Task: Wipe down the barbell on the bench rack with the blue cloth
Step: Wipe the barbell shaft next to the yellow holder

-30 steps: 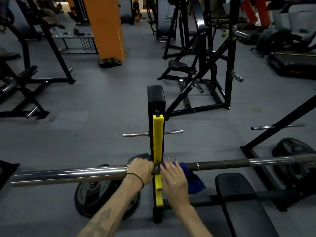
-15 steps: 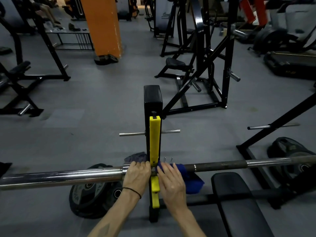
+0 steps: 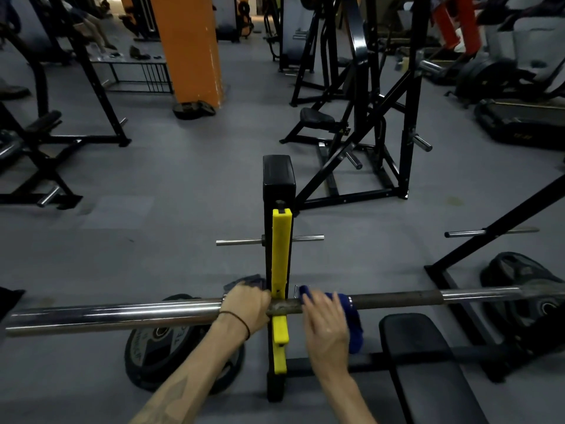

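Note:
The barbell point(image 3: 116, 315) lies across the view on the bench rack's black and yellow upright point(image 3: 280, 255). Its left sleeve is shiny chrome and its shaft to the right is dark. My left hand point(image 3: 246, 307) grips the bar just left of the upright, where sleeve meets shaft. My right hand point(image 3: 325, 322) wraps the blue cloth point(image 3: 351, 319) around the shaft just right of the upright. The cloth hangs below the bar. The hand is blurred.
A black bench pad point(image 3: 428, 362) sits below the bar at the right. A weight plate point(image 3: 165, 347) lies on the floor under the left sleeve, another plate point(image 3: 526, 286) at the far right. Black machines and an orange pillar point(image 3: 186, 47) stand beyond.
My right hand has slid the blue cloth a little to the right along the shaft, away from the upright. My left hand keeps its grip beside the upright.

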Demonstrator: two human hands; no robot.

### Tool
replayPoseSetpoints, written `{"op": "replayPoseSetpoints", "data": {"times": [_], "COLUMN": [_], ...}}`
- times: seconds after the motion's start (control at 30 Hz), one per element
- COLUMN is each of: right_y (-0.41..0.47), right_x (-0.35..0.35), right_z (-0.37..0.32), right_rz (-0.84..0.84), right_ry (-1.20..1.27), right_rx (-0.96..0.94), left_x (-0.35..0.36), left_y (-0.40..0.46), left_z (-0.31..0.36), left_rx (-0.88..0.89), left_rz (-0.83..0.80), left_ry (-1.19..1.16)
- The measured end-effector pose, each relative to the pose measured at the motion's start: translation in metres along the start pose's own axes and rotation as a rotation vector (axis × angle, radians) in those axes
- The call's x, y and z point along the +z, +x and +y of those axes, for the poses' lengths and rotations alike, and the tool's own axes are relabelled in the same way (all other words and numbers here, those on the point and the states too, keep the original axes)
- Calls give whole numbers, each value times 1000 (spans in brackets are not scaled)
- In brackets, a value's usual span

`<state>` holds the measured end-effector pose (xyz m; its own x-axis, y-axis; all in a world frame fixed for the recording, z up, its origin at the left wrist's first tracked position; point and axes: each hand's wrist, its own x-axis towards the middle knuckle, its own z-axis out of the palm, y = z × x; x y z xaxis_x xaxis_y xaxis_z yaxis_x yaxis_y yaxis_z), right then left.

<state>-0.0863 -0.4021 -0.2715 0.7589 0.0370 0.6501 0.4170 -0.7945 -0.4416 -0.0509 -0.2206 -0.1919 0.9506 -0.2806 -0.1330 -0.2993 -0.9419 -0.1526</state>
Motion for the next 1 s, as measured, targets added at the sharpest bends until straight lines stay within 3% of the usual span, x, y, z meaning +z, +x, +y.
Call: {"op": "replayPoseSetpoints", "data": {"times": [0.13,0.2,0.33,0.43,0.63,0.73,0.9,1.0], "right_y": [-4,-1,0,-6,0,6,0,-5], "right_x": [3,-8,-32,-17,-2,-23,-8,17], "right_z": [-10,12,47,28,6,36,18,-16], "right_rz": [-103,-105,35,70,-72,-5,135,59], "right_ry": [12,-36,-123,-95,-41,-135,-83,-1], "right_rx": [-211,-263,-106,39,-248,-248,114,-20], "left_x": [34,48,64,65,49,37,7,1], "left_y": [-22,-38,-54,-51,-38,-20,-6,7], "left_z": [7,15,23,26,21,5,-2,-14], "left_rx": [-36,-81,-137,-156,-141,-48,28,70], "left_rz": [363,462,493,484,536,362,15,-151], "left_ry": [25,-8,15,23,35,71,76,41]}}
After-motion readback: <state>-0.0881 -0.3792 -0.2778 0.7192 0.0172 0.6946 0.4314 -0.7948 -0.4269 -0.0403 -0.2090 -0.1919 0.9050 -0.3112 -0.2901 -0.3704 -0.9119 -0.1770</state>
